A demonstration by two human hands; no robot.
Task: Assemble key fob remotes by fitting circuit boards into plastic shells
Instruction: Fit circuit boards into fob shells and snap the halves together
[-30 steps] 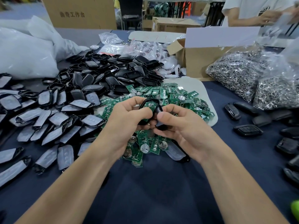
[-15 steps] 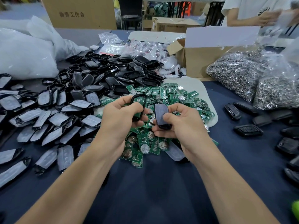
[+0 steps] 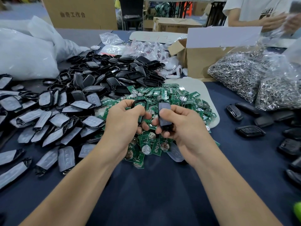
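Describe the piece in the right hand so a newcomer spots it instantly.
Mid-table lies a heap of green circuit boards. Over its near side the right hand pinches a dark shell half upright. Its face is solid grey, unlike the open black frame in the left hand.

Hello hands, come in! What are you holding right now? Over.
Left hand grips black shell frame. Right hand pinches grey-faced cover. Pieces apart, not yet joined. Nothing between them; circuit board pile underneath.
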